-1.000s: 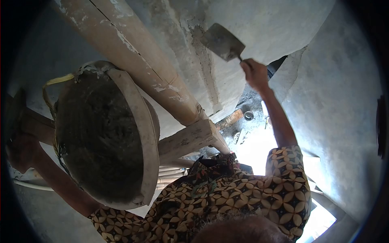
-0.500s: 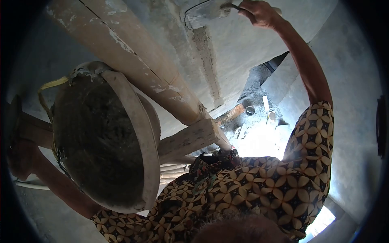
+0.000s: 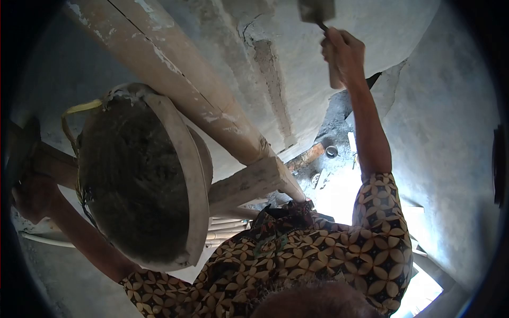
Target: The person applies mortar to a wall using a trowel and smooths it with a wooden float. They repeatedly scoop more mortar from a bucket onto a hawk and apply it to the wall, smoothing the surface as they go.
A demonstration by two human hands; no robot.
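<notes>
Grey plastered wall [image 3: 440, 138] curves round on every side, rough and still patchy, with a raised vertical seam of fresh mortar [image 3: 273, 85] running down the part straight ahead and hairline cracks beside its top. Across the space slant a thick bamboo pole [image 3: 196, 100] and a squared timber beam [image 3: 249, 180], lashed together as scaffolding, and far below them lies a lit floor [image 3: 339, 185] with a small tin and scraps on it. Hung against the pole by a yellow cord [image 3: 79, 108] is a wide round basin [image 3: 191, 175], tilted steeply, its inside caked with dark wet mortar that sits low and does not fill it. The left hand [image 3: 34, 196] is curled round a dark piece of scaffold at the far left edge, though shadow hides how firmly. The right hand [image 3: 344, 53] is raised high, its grip closed tight on the handle of a trowel [image 3: 316, 9], whose blade lies at the top edge against the wall, right of the seam. The risks I judge from this: the tilted basin could slip on its cord or shed mortar onto the floor below, a hard scrape could pull the soft seam loose, and the high one-armed reach could unbalance the person.
</notes>
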